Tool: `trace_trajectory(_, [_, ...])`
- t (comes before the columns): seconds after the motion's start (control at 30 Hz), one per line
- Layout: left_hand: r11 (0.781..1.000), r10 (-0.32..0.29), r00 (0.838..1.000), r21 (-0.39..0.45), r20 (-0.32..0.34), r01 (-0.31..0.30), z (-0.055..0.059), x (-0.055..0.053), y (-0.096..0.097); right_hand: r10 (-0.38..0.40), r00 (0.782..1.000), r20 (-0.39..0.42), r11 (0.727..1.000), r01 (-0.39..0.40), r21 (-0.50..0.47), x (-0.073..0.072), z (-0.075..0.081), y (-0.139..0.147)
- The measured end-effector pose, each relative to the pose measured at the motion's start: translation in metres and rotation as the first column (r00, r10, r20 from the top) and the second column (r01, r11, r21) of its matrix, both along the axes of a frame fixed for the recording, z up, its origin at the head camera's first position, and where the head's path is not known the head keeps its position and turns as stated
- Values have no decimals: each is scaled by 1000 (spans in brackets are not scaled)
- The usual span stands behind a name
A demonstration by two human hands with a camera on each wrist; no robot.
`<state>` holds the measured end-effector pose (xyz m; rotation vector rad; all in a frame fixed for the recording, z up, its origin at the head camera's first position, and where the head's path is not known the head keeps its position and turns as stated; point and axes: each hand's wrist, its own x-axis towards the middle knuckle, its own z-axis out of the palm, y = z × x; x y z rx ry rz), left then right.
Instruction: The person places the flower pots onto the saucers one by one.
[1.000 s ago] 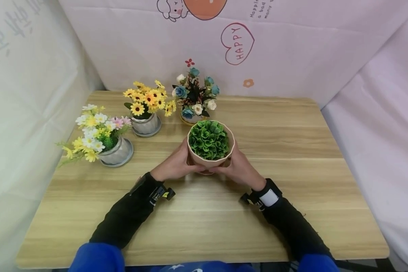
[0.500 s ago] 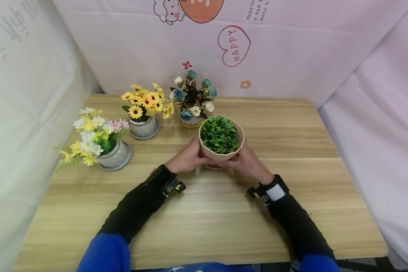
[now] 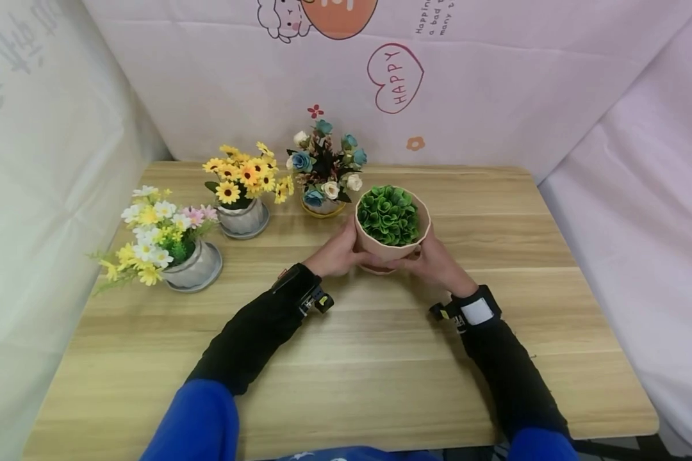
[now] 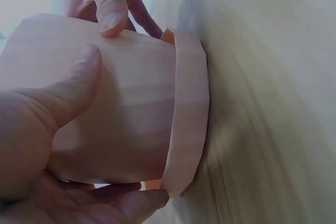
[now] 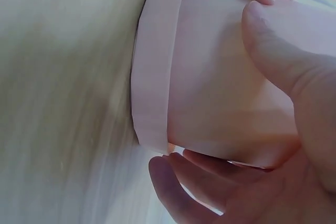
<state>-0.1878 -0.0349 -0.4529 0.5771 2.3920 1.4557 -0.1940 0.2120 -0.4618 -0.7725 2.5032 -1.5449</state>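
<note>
Between my two hands is a pale pink flowerpot [image 3: 385,250] filled with a round green leafy plant [image 3: 389,216]. My left hand [image 3: 339,250] grips its left side, the thumb laid across the near wall. On the opposite side my right hand [image 3: 438,261] holds it the same way, fingers curled round the back. A matching saucer [image 4: 190,111] sits under the pot's base, close over the wooden table [image 3: 346,384]. In the right wrist view the fingertips reach the saucer's edge [image 5: 153,72]. Far-side fingers are partly hidden by the pot.
Left of the pot stand three potted flowers: blue and white roses [image 3: 325,163] at the back, yellow daisies [image 3: 245,179], and a white, yellow and pink bunch [image 3: 161,240] at the far left. A printed white cloth [image 3: 484,89] hangs behind the table.
Both hands have carried the pink pot and its saucer to the right and slightly toward the back, away from the blue roses. The other flowerpots stay in their places.
</note>
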Motion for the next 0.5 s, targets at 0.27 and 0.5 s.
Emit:
trace_trajectory(0.27, [1000,-14,1000,-1,15,14,1,-19,9,-34,999,16,998,33,44,-12,2,9])
trace_trajectory(0.5, [1000,-17,1000,9,12,17,2,-39,19,-29,999,16,998,28,49,-27,6,17])
